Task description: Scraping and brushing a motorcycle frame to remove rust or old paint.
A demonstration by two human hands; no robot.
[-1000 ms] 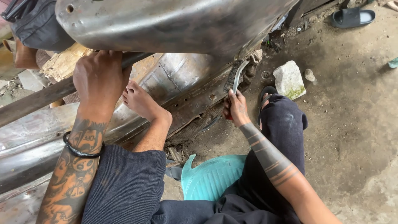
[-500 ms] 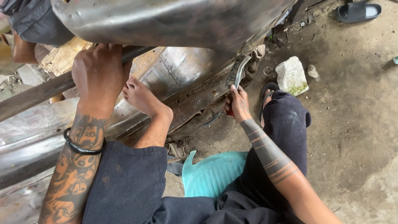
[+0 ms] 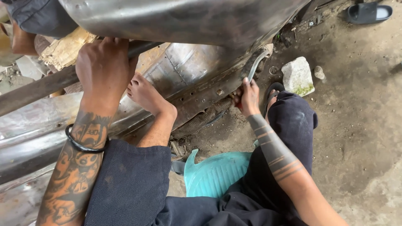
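My left hand (image 3: 104, 67) grips a dark metal bar (image 3: 37, 88) that runs along a large bare sheet-metal body panel (image 3: 184, 67). A black band sits on that tattooed wrist. My right hand (image 3: 248, 95) is closed around the handle of a curved metal tool (image 3: 256, 66) whose tip is wedged under the panel's lower edge. My bare left foot (image 3: 146, 95) presses against the panel between the two hands. I sit on a low teal plastic stool (image 3: 213, 173), in dark trousers.
A pale stone block (image 3: 298, 76) and a small pebble (image 3: 319, 73) lie on the dirt floor to the right. A dark sandal (image 3: 368, 12) rests at the top right. Another person's clothed leg (image 3: 37, 16) shows at the top left, beside a wooden block (image 3: 65, 52).
The view has shifted slightly. My right hand with the tool has edged up along the panel's lower edge. My left hand keeps its grip on the bar.
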